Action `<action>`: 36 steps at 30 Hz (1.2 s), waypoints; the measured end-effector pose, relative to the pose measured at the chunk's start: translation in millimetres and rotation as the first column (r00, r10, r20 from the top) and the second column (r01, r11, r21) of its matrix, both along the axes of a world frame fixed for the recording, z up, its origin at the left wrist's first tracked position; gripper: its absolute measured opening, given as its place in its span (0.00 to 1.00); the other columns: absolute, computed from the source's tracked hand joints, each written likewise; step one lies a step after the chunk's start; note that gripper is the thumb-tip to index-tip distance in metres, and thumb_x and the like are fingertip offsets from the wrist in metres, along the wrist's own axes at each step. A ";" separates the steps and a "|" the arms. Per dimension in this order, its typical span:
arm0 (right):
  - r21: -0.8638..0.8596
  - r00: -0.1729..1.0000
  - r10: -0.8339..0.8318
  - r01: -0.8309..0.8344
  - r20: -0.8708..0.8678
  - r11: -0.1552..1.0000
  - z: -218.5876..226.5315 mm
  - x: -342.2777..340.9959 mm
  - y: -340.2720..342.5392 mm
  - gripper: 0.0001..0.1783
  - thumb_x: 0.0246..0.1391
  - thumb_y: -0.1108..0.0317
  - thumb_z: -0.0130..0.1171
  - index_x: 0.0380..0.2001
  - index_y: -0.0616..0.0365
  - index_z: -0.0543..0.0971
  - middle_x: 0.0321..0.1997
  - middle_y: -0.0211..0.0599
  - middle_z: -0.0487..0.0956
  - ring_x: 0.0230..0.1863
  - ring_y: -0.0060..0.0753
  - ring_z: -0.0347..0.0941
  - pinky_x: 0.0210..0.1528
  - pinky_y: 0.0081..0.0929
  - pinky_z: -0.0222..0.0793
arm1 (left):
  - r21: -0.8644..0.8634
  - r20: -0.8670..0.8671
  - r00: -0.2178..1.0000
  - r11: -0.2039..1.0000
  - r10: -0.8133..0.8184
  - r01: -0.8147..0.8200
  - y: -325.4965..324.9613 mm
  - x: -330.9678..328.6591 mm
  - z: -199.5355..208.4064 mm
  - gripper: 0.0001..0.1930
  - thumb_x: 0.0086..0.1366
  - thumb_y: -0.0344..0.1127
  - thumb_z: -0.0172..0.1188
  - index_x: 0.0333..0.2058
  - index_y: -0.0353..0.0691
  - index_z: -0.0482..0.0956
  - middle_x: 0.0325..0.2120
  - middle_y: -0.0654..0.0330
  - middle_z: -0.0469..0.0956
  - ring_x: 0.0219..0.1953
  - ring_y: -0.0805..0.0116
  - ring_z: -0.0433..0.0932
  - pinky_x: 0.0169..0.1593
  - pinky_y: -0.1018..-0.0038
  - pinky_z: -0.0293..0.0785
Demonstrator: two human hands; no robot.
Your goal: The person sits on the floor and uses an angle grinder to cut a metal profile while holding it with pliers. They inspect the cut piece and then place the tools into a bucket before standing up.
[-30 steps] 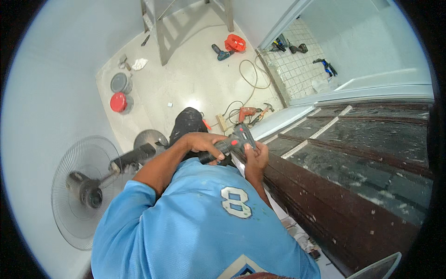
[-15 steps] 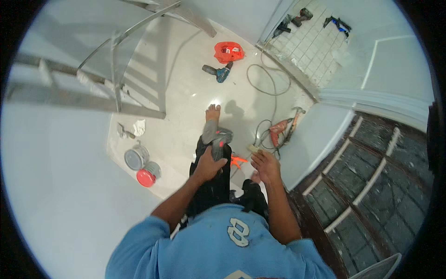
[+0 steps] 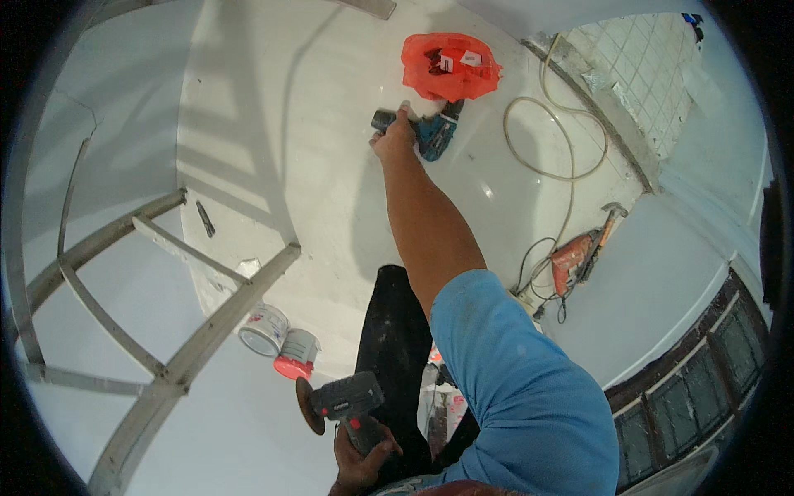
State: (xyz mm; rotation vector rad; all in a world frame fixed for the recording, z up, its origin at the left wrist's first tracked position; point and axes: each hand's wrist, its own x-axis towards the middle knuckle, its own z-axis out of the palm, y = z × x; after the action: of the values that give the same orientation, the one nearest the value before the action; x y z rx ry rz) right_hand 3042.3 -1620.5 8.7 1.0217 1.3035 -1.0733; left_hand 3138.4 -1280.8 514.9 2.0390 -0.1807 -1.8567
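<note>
My right hand [image 3: 395, 139] reaches far forward to the floor, its fingers closed round the handle of a blue-green cordless drill [image 3: 437, 139]. The drill lies on its side, its dark battery end showing to the left of the hand. Low in the view, my left hand [image 3: 362, 463] grips a dark grey cordless angle grinder [image 3: 349, 398] by its body. A round brown disc [image 3: 310, 407] is fitted on the grinder's left side. Just beyond the drill sits an open red plastic bag [image 3: 451, 70] with small packets inside.
A ladder [image 3: 223, 318] stands at left, beside two paint tins [image 3: 265, 329] [image 3: 298, 351]. At right, a red corded drill [image 3: 571, 263] and a hammer [image 3: 608, 227] lie by the wall. A pale hose [image 3: 571, 153] loops near the tiled doorway. A dark slim tool [image 3: 205, 219] lies at left.
My right hand has gone forward from near my leg to the cordless drill and closed on its handle. My left hand has drawn back with the grinder. The view has shifted as I lean.
</note>
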 end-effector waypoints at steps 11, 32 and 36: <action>-0.139 0.983 -0.185 0.180 -0.022 0.974 125.3 -67.5 137.8 0.15 0.66 0.55 0.60 0.49 0.47 0.73 0.45 0.39 0.74 0.44 0.46 0.77 0.43 0.61 0.80 | -0.074 -0.152 0.986 0.996 -0.063 0.052 -24.6 -6.8 -0.7 0.17 0.66 0.27 0.63 0.49 0.36 0.67 0.29 0.50 0.80 0.26 0.57 0.84 0.31 0.61 0.85; -0.021 0.930 -0.300 0.303 -0.212 0.953 567.1 -198.3 784.6 0.17 0.63 0.51 0.68 0.42 0.50 0.78 0.32 0.36 0.84 0.31 0.38 0.83 0.30 0.42 0.80 | -0.258 0.306 -0.933 -0.960 -0.190 0.110 -15.6 -238.6 207.6 0.37 0.53 0.46 0.78 0.60 0.38 0.77 0.38 0.47 0.88 0.37 0.52 0.89 0.45 0.57 0.84; -0.141 0.787 -0.572 0.555 -0.232 0.820 564.8 -162.7 868.0 0.19 0.60 0.49 0.71 0.43 0.49 0.79 0.31 0.34 0.83 0.30 0.36 0.83 0.31 0.40 0.81 | -0.211 0.359 -0.924 -0.953 0.131 -0.218 83.2 -318.6 225.3 0.39 0.54 0.49 0.78 0.61 0.37 0.76 0.41 0.43 0.88 0.42 0.47 0.89 0.48 0.56 0.84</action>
State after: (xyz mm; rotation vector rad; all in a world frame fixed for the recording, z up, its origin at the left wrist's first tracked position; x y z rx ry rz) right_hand 2879.6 -752.5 573.5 1.2943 1.1803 -1.7512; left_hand 2819.7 -1197.6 740.2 0.5790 1.8902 0.4847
